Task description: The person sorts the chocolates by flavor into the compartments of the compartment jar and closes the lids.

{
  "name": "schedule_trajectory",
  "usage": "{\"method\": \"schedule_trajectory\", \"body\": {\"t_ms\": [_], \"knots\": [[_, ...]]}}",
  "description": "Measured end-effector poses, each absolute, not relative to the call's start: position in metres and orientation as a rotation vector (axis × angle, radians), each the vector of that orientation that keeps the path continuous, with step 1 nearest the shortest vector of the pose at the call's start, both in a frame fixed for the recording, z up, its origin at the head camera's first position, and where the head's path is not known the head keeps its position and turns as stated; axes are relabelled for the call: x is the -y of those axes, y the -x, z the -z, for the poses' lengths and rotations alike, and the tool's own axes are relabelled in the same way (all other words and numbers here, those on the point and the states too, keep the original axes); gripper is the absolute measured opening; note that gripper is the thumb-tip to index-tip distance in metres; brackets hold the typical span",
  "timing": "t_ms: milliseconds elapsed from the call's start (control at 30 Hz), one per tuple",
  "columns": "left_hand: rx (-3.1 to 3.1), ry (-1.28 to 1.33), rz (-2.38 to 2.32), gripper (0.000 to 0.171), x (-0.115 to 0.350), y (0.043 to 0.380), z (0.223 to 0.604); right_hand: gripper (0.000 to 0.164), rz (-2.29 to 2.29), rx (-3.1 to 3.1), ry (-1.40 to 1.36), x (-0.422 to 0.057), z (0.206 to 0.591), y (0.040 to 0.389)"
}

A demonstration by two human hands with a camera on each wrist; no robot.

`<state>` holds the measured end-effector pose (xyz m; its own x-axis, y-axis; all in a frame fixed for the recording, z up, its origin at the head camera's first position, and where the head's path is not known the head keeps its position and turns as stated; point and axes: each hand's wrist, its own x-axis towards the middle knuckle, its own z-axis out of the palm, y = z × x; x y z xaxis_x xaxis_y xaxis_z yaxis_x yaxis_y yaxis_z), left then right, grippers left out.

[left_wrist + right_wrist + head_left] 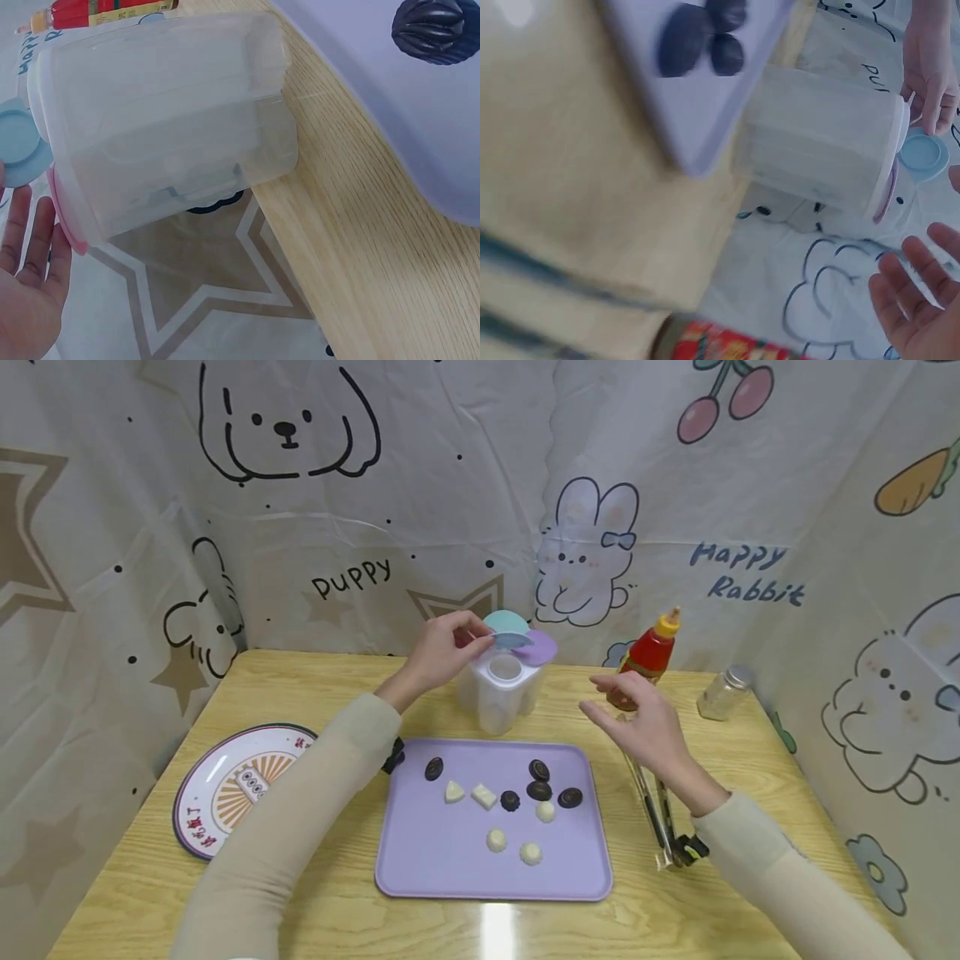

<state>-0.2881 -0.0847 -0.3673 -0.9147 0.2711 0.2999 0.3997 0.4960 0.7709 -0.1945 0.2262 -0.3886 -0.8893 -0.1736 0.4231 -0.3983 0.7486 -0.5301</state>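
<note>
At the back of the table stands a translucent white storage container with several round openings and coloured lids. My left hand pinches the edge of its light blue lid, which is lifted off a round opening; the right wrist view also shows this lid. A teal lid and a purple lid lie just behind. My right hand hovers with fingers extended, holding nothing, in front of a red sauce bottle. On a lavender tray lie dark chocolates and white ones.
A patterned plate with a small white piece lies at the left, partly behind my left sleeve. Metal tongs rest right of the tray. A glass shaker stands at the back right. Printed curtains enclose the table.
</note>
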Motion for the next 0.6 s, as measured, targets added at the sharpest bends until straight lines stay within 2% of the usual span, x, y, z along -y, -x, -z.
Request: {"method": "schedule_trajectory", "body": {"t_ms": [167,333,600], "knots": [[2.588,0.595,1.392,0.015,0.085,0.287,0.366,0.046,-0.828,2.71,-0.313,-0.252,0.401,0.169],[2.587,0.607,1.396,0.015,0.086,0.289,0.367,0.064,-0.723,2.865,-0.175,-0.274,0.415,0.149],[2.595,0.601,1.401,0.015,0.085,0.289,0.367,0.083,-0.582,3.07,-0.025,-0.303,0.439,0.136]]}}
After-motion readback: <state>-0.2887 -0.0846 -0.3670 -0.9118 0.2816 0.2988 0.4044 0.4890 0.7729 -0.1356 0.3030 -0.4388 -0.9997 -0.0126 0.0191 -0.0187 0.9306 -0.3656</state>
